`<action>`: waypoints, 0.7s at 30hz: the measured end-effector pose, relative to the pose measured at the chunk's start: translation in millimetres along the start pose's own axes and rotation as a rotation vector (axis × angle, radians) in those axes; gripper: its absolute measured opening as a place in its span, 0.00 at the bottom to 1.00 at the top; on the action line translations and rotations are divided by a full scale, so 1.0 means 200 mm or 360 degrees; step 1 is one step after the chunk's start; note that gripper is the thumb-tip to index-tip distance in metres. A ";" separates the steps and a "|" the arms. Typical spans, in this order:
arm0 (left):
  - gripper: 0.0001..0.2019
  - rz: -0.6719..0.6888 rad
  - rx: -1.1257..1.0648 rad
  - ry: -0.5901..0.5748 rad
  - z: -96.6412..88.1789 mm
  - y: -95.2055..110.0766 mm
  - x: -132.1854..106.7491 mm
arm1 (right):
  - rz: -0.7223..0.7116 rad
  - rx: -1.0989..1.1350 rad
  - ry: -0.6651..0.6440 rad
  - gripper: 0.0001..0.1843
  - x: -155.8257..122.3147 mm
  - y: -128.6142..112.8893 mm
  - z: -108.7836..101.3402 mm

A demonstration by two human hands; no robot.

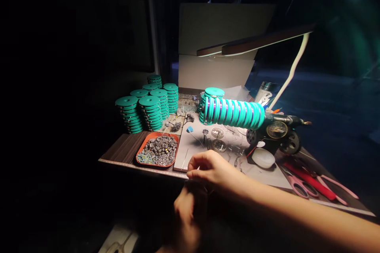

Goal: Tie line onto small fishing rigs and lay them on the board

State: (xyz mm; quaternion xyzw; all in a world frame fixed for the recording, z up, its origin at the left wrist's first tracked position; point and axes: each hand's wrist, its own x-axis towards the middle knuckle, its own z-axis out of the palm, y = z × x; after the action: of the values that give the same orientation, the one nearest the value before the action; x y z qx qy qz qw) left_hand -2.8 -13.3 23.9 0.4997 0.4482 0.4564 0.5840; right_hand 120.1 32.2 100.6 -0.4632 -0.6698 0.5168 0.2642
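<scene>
My right hand (208, 168) is in a pinch over the front edge of the worktable, thumb and index finger pressed together. Whatever it holds is too thin to make out. Just below, in shadow, my left hand (188, 211) is curled closed and slightly blurred; its contents are hidden. Near the right fingertips a thin pale needle-like piece (184, 159) lies on the white work board (192, 144). To the left stands an orange tray (139, 162) with grey cylindrical sinkers (162, 145), small metal swivels (166, 159) and pale green bits (145, 157).
Stacks of green line spools (148, 102) stand back left. A winder (279, 130) carries a row of green spools (234, 112) under a lamp (255, 45). At right lie a white bowl (263, 159), pink scissors (299, 187) and red-handled pliers (322, 187).
</scene>
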 end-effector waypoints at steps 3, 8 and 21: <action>0.08 -0.0312 -0.0401 -0.0216 0.01 0.03 0.03 | -0.0691 -0.0556 0.0387 0.02 -0.16 0.08 -0.03; 0.04 -0.0879 -0.0892 -0.0602 0.01 0.06 0.05 | -0.1666 -0.1512 0.0560 0.13 -0.33 0.35 0.00; 0.09 -0.0975 -0.0774 -0.0557 0.03 0.04 0.07 | -0.1795 -0.1674 0.0428 0.17 -0.26 0.45 0.02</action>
State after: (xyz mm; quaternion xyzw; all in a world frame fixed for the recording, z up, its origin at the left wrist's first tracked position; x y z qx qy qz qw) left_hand 5.3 -0.8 32.4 0.2611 0.3496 0.2625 0.8607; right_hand 170.5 -12.4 21.4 -0.1758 -0.9230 -0.1414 0.3116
